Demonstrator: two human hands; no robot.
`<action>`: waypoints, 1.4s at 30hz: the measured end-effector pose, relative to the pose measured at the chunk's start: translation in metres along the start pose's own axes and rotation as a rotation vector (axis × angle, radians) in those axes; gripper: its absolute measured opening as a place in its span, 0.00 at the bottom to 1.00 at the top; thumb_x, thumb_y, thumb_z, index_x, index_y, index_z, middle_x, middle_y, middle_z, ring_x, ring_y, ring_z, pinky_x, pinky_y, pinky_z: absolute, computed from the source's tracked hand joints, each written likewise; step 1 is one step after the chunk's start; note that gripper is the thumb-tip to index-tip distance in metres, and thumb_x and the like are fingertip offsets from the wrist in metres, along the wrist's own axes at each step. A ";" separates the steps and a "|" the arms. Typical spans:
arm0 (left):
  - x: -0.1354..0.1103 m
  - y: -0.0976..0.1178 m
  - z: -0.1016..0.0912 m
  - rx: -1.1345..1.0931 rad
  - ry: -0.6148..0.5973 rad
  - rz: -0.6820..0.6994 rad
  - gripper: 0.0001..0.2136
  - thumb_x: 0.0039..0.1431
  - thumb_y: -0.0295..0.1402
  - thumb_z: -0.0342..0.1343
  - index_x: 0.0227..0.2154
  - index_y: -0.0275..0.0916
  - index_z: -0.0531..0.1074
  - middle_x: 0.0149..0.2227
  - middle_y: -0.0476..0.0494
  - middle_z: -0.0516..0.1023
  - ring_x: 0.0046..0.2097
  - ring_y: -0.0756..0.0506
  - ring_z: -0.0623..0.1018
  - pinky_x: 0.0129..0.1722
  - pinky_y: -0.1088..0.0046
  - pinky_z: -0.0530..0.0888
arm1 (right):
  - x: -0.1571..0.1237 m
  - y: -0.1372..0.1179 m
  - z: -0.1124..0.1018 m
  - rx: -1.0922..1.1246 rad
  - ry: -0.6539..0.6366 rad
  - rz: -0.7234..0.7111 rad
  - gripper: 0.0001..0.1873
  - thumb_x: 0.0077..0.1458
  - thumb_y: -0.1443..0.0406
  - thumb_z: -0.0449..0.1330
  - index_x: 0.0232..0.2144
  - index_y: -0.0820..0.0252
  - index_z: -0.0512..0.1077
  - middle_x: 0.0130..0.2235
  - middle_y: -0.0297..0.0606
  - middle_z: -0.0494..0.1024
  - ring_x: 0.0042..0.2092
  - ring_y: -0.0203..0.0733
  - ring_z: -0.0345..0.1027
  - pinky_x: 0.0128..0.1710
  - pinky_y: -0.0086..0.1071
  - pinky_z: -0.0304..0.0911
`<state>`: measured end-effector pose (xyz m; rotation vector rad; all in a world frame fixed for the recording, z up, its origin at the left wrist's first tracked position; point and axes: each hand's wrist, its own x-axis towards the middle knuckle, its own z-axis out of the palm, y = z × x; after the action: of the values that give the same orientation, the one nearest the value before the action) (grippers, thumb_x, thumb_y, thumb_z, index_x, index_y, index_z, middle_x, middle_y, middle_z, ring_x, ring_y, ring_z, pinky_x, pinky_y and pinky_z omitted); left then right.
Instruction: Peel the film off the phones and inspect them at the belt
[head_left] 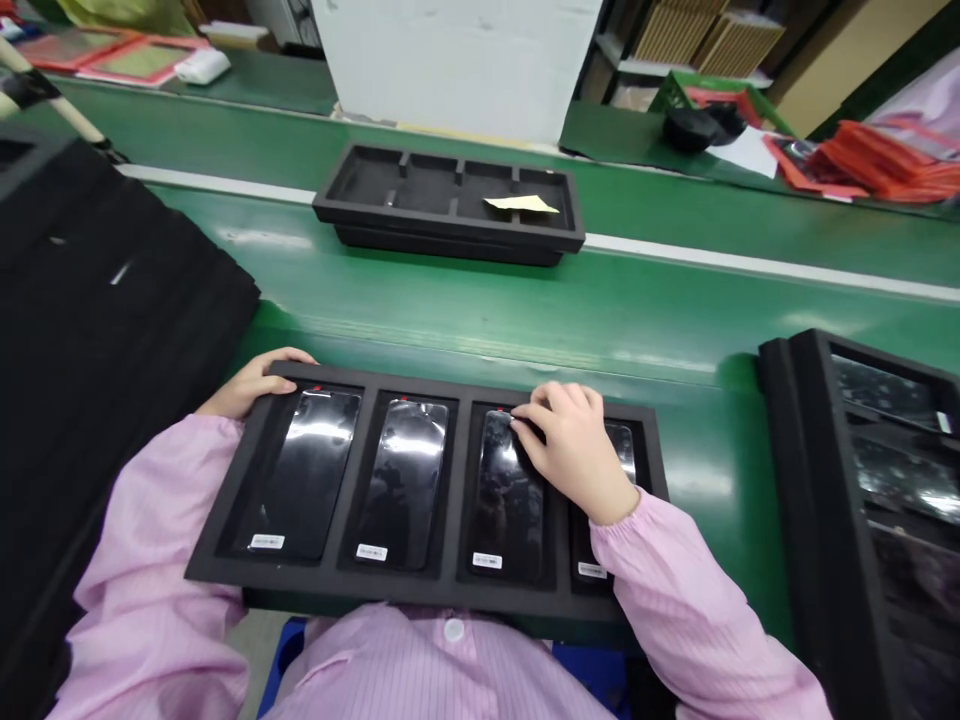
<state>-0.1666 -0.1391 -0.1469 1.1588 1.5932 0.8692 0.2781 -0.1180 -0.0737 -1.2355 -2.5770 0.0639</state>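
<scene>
A black foam tray [457,392] rests in front of me with several glossy black phones lying in its slots. My left hand [251,383] grips the tray's far left corner, fingers curled over the rim. My right hand [574,445] lies over the right side of the tray, fingertips pinched at the top edge of the third phone [504,505] and covering part of the fourth phone [622,445]. Two more phones [311,470] [405,480] lie untouched in the left slots, each with a small white label at its near end.
A green conveyor belt [525,310] runs across. An empty black tray [450,205] holding a yellow slip [523,204] sits further back. Stacked trays with phones [877,480] stand at right; black foam sheets [90,290] pile at left. Red items [870,160] lie far right.
</scene>
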 end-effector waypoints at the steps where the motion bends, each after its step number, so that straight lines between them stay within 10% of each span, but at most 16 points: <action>1: 0.000 0.000 0.000 -0.010 -0.018 -0.002 0.23 0.37 0.41 0.64 0.39 0.38 0.73 0.38 0.44 0.76 0.37 0.43 0.75 0.32 0.73 0.71 | -0.001 0.000 0.001 0.011 -0.026 -0.008 0.05 0.60 0.65 0.62 0.38 0.59 0.77 0.38 0.40 0.74 0.41 0.47 0.64 0.46 0.41 0.54; 18: 0.000 -0.003 -0.004 -0.055 -0.032 0.005 0.20 0.37 0.39 0.67 0.37 0.41 0.75 0.43 0.42 0.78 0.45 0.38 0.77 0.43 0.69 0.76 | 0.007 -0.011 0.011 0.036 -0.075 -0.070 0.09 0.67 0.67 0.54 0.45 0.61 0.74 0.37 0.38 0.77 0.36 0.39 0.71 0.43 0.39 0.52; 31: -0.004 -0.004 -0.003 -0.098 0.043 -0.031 0.23 0.35 0.39 0.70 0.39 0.43 0.76 0.42 0.44 0.81 0.43 0.39 0.80 0.38 0.72 0.79 | 0.008 0.028 -0.016 0.330 -0.192 -0.263 0.10 0.60 0.75 0.53 0.29 0.58 0.63 0.35 0.33 0.73 0.37 0.33 0.71 0.67 0.45 0.54; 42: -0.001 -0.017 -0.016 -0.126 -0.021 0.032 0.26 0.37 0.38 0.71 0.43 0.43 0.74 0.42 0.42 0.80 0.45 0.40 0.79 0.43 0.70 0.78 | 0.005 0.044 -0.020 0.541 -0.264 -0.101 0.09 0.56 0.74 0.55 0.29 0.55 0.62 0.37 0.31 0.77 0.41 0.36 0.75 0.64 0.50 0.61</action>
<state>-0.1862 -0.1449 -0.1573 1.1025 1.4850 0.9616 0.3139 -0.0885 -0.0606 -0.9369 -2.5660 0.8909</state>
